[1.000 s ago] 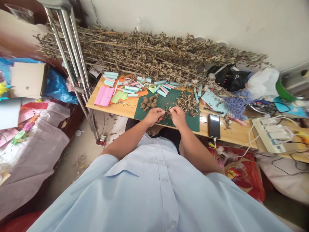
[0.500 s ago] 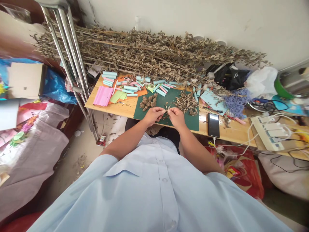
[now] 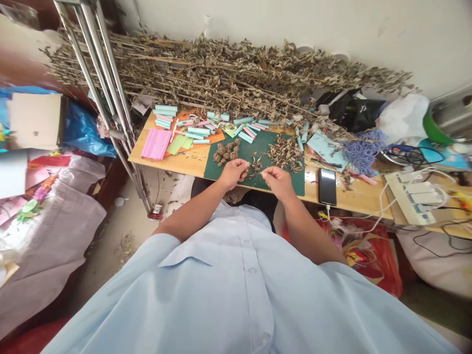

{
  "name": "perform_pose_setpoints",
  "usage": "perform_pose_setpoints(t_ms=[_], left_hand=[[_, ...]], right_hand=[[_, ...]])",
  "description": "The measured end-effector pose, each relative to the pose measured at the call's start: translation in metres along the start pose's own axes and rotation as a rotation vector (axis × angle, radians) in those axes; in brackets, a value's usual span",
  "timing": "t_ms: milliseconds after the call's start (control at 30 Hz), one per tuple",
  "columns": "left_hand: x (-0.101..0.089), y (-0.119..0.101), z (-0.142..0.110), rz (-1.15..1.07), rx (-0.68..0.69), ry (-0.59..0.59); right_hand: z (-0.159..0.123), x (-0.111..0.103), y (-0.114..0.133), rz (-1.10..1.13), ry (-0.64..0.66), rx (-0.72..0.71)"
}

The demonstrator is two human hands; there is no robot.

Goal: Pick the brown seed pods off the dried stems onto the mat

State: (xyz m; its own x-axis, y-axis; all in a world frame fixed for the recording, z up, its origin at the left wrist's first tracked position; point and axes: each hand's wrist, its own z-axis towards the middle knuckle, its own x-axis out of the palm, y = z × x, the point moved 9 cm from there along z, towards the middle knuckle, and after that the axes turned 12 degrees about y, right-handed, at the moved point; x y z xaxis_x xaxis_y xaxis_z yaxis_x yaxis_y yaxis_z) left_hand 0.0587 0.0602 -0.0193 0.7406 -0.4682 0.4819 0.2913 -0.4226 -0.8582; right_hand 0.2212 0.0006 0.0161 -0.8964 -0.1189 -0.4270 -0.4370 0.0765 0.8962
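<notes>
Where the fingertips nearly met half a second ago, a gap now separates the left hand point(image 3: 236, 173) from the right hand point(image 3: 279, 180). Left grip: fingers curled in, no held item showing. Right grip: thumb and forefinger closed to a pinch; any piece between them is too small to confirm. Dried fragments point(image 3: 255, 166) lie on the green mat point(image 3: 298, 185) between the hands. Judged finding: handling is between pieces. Both forearms cross the near edge of the worktop point(image 3: 177, 167). Brown clusters point(image 3: 226, 151) limit room beyond the left hand, the leaf pile point(image 3: 285, 154) beyond the right. Bare mat remains at the near right corner, short of the phone point(image 3: 327, 187).
</notes>
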Motion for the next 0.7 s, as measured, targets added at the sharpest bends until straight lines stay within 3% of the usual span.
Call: perform_pose_setpoints(t_ms=[100, 167, 333, 500, 700], left_hand=[[0.001, -0.002, -0.001, -0.040, 0.018, 0.003], [0.002, -0.004, -0.002, -0.049, 0.020, 0.006], [0.003, -0.006, -0.003, -0.032, 0.005, 0.003], [0.003, -0.005, -0.005, -0.025, -0.024, -0.011], [0.002, -0.006, -0.006, -0.040, -0.018, -0.020]], right_hand=[[-0.014, 0.019, 0.002, -0.085, 0.156, -0.014], [-0.018, 0.028, 0.005, -0.181, 0.187, -0.054], [-0.008, 0.025, 0.017, -0.394, -0.027, -0.168], [0.008, 0.039, 0.017, -0.611, 0.057, -0.146], [0.009, 0.022, 0.018, -0.477, -0.111, -0.167]])
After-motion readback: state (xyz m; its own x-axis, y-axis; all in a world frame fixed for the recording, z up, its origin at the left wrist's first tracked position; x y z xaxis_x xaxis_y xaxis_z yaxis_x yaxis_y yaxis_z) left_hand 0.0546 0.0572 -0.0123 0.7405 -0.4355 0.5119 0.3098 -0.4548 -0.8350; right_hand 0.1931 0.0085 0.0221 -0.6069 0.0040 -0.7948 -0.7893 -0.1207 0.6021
